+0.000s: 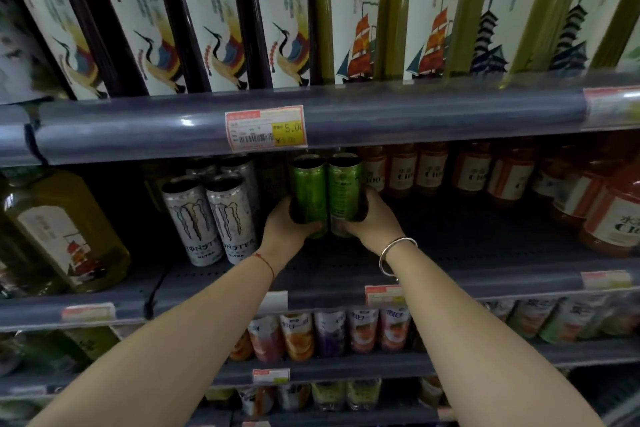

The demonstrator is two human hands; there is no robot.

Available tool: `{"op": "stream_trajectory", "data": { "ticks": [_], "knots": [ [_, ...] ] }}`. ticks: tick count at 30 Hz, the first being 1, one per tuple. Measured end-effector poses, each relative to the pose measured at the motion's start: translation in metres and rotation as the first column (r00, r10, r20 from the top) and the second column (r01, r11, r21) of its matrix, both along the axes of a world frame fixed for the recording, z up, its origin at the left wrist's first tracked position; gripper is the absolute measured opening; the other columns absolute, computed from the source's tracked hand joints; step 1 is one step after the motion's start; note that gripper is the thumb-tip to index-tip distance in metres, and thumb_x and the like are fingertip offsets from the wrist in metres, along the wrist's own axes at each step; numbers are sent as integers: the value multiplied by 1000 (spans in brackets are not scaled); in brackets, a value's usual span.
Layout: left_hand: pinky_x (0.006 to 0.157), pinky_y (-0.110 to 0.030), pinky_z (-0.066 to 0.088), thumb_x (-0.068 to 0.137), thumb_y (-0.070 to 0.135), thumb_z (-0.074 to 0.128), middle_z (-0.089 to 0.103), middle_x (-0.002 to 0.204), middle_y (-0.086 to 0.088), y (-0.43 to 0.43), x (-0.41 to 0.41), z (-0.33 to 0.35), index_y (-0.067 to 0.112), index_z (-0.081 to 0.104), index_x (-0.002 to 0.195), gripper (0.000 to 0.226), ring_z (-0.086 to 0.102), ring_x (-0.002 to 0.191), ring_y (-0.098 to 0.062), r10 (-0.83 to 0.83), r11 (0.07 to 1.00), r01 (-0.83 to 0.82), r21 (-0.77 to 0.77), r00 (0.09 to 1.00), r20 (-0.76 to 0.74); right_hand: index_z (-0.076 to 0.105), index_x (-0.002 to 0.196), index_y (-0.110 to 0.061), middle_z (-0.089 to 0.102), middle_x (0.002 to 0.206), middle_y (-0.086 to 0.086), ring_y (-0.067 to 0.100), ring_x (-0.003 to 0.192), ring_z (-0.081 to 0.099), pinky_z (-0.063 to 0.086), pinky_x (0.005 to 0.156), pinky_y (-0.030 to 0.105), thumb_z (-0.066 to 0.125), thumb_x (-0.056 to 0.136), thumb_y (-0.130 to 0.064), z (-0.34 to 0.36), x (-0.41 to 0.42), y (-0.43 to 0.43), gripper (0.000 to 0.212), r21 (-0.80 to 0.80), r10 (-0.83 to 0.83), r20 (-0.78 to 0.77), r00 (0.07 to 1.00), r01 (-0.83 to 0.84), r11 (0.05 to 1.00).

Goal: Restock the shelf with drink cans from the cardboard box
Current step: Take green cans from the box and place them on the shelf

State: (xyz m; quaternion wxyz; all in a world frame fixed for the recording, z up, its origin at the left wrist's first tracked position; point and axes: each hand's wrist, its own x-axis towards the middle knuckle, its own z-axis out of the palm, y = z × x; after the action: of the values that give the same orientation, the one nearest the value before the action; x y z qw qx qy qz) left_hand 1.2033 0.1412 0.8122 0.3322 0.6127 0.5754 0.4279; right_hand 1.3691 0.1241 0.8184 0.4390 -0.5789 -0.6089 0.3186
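Two tall green drink cans stand side by side on the middle shelf (450, 274). My left hand (287, 225) grips the left green can (309, 191) near its base. Around the base of the right green can (344, 189) my right hand (372, 218), with a silver bangle at the wrist, is wrapped. Both cans are upright, just right of a block of white Monster cans (207, 218). The cardboard box is out of view.
Orange drink bottles (485, 173) fill the shelf's right side, with bare shelf floor in front of them. A large yellow-green bottle (65, 229) stands at the left. Tall tea bottles line the shelf above; small cups and cans sit on the lower shelves. A price tag (266, 128) hangs overhead.
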Motion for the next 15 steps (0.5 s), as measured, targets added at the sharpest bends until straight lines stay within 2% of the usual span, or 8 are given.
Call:
{"op": "stream_trajectory", "data": {
  "ticks": [2, 5, 9, 13, 15],
  "knots": [
    [94, -29, 41, 76, 13, 78, 54, 136, -10, 7, 0, -1, 11, 45, 134, 67, 51, 124, -26, 13, 1000, -13, 0, 1000, 10, 42, 132, -20, 56, 131, 3, 9, 111, 50, 37, 87, 25, 80, 70, -18, -1, -5, 7, 73, -4, 1, -20, 1000, -1, 1000],
    [93, -28, 40, 77, 10, 76, 54, 135, -11, 13, -1, -2, 10, 45, 133, 64, 51, 124, -26, 23, 1000, -24, 11, 999, 42, 43, 130, -20, 58, 128, 3, 12, 114, 52, 38, 87, 27, 81, 69, -18, -2, -9, 17, 72, 10, 5, -16, 1000, -4, 1000],
    [94, -28, 40, 77, 10, 76, 55, 135, -10, 16, -2, -6, 10, 46, 133, 64, 51, 124, -25, 18, 1000, -19, 25, 998, 54, 44, 130, -18, 57, 129, 5, 9, 106, 49, 38, 86, 26, 80, 70, -17, -2, -10, 21, 70, 21, 15, 6, 1000, -15, 1000],
    [94, -27, 40, 77, 10, 75, 55, 135, -11, 16, -1, -6, 10, 46, 133, 63, 51, 124, -25, 5, 999, -6, 32, 999, 43, 42, 132, -18, 56, 131, 5, 17, 118, 53, 38, 87, 26, 79, 71, -18, -4, -9, 21, 71, 24, 20, 12, 1000, -20, 999],
    [94, -27, 40, 78, 10, 75, 54, 135, -11, 14, 0, -5, 10, 45, 133, 63, 50, 125, -25, 0, 999, -1, 37, 999, 40, 39, 134, -20, 54, 133, 4, 15, 119, 50, 36, 89, 26, 78, 73, -17, -3, -9, 17, 72, 19, 47, 16, 999, -47, 999]
  ]
}}
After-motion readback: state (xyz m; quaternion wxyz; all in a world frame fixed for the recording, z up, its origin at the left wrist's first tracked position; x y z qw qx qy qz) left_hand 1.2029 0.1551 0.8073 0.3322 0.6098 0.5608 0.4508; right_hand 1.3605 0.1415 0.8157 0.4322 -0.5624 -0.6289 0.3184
